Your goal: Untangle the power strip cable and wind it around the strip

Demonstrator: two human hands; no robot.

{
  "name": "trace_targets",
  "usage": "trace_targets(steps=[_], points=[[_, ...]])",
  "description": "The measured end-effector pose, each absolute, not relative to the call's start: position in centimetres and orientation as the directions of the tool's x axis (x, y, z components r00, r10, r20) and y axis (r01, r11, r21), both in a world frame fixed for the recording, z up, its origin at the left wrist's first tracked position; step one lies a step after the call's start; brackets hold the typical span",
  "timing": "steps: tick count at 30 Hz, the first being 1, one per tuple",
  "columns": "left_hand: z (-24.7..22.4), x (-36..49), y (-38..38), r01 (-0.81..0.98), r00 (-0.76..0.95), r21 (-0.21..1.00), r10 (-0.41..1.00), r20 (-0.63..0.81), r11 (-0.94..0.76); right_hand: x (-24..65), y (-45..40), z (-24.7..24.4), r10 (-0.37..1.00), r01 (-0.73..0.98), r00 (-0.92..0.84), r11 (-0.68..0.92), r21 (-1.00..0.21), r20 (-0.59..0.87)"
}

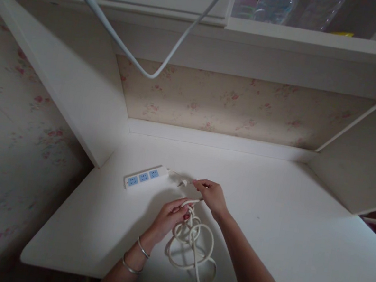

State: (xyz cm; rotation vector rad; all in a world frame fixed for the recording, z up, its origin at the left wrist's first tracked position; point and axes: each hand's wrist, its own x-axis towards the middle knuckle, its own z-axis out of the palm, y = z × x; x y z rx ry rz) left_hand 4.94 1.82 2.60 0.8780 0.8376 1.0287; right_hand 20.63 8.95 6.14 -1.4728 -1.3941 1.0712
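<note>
A white power strip (146,177) with three blue sockets lies on the white desk, left of my hands. Its white cord (204,254) is looped and tangled, with loose coils hanging toward the desk's front edge. My left hand (170,217), with two bangles on the wrist, is closed around a section of this cord. Just above and to the right, my right hand (210,195) pinches the cord near the plug (183,183). The plug sits between the strip's end and my right fingertips. Part of the cord is hidden behind my fingers.
The desk (287,239) has side panels at left and right. Overhead, a shelf (327,39) carries plastic bottles (278,2). A thick white cable (151,76) dangles in front of the upper cabinet. Floral wallpaper (194,106) covers the back wall.
</note>
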Motion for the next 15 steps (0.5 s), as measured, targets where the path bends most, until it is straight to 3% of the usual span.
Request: trace_targets(steps=[7, 12, 15], points=[[2.1, 4.8, 1.6, -0.419, 0.251, 0.876, 0.958, -0.141, 0.239, 21.2, 8.9, 6.0, 0.998, 0.251, 0.063, -0.043, -0.967, -0.029], [2.1, 4.8, 1.9, -0.506, 0.214, 0.828, 0.965, -0.153, 0.244, 22.1, 6.9, 3.9, 0.957, 0.020, 0.279, -0.084, -0.996, -0.075], [2.3, 5.0, 2.1, -0.532, 0.249, 0.806, 0.958, -0.146, 0.261, 21.9, 4.9, 3.1, 0.964, -0.086, 0.225, -0.124, -0.989, -0.141]])
